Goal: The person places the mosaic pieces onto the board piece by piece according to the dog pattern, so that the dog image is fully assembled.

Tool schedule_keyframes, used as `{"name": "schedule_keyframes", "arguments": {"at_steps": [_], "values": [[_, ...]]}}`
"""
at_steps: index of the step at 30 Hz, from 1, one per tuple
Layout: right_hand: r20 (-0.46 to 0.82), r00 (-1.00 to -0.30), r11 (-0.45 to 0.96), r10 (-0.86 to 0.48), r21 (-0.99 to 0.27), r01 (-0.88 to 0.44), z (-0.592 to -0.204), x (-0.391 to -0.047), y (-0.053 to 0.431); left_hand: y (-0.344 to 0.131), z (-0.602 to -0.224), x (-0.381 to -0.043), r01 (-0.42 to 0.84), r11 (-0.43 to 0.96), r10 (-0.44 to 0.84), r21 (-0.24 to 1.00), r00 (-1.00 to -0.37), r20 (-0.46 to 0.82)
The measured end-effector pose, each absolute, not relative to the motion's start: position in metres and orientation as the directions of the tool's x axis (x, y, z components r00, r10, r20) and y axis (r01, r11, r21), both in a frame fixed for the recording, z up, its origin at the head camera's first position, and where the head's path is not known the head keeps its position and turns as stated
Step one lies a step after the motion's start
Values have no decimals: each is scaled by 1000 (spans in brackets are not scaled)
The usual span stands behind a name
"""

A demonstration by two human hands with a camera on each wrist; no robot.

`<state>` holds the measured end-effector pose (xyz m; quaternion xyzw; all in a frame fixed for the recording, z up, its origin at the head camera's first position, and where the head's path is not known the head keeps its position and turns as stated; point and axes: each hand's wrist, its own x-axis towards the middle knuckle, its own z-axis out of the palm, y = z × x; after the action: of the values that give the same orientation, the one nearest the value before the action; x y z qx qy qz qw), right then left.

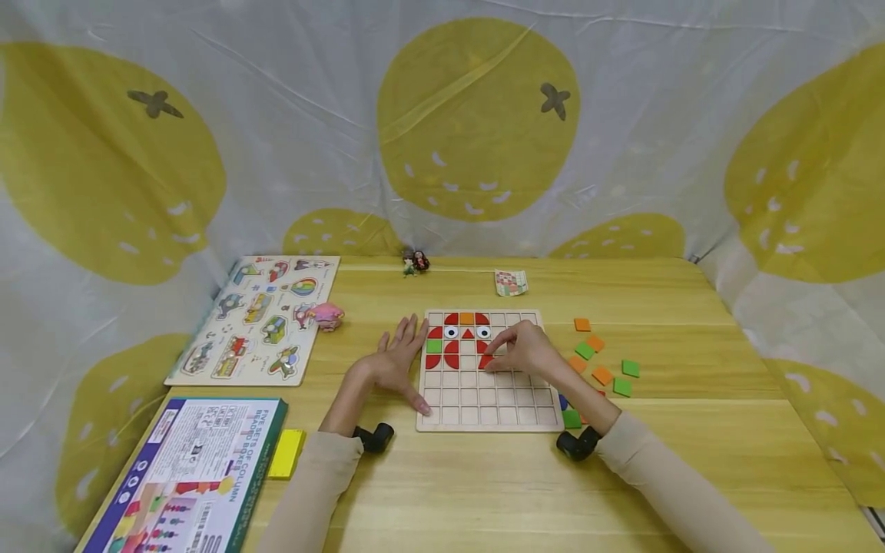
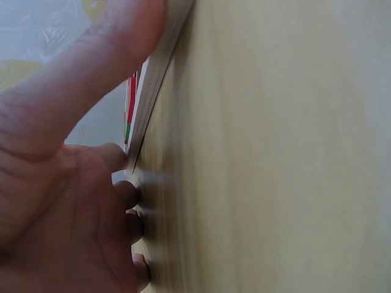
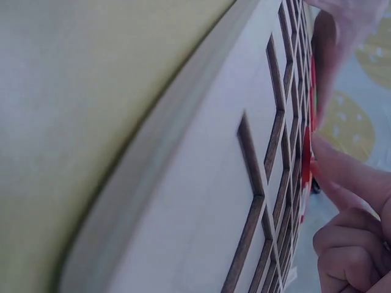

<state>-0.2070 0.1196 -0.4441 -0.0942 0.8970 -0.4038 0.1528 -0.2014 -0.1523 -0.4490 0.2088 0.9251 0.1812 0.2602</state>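
Plain beige sleeves on both arms, lightly wrinkled, loose at the cuffs; small black rounded camera units, one beside each cuff; hands bare.

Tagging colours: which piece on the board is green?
The square in the leftmost column of the board, between two red pieces; no other visible piece there is green.

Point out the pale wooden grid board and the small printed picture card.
Pale wooden grid board [image 1: 488,397], head view: a bare cell.
Small printed picture card [image 1: 511,283], head view: middle of its face.
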Motion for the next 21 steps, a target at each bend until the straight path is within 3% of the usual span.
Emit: {"name": "schedule_keyframes", "arguments": {"at_steps": [14, 21], "values": [[-229, -873, 586, -431, -807, -78, -449, -221, 117, -151, -447, -200, 301, 838, 494, 454, -771, -401], [-199, -918, 556, -343, -831, -28, -436, -228, 177, -153, -446, -200, 294, 834, 492, 467, -778, -390]]}}
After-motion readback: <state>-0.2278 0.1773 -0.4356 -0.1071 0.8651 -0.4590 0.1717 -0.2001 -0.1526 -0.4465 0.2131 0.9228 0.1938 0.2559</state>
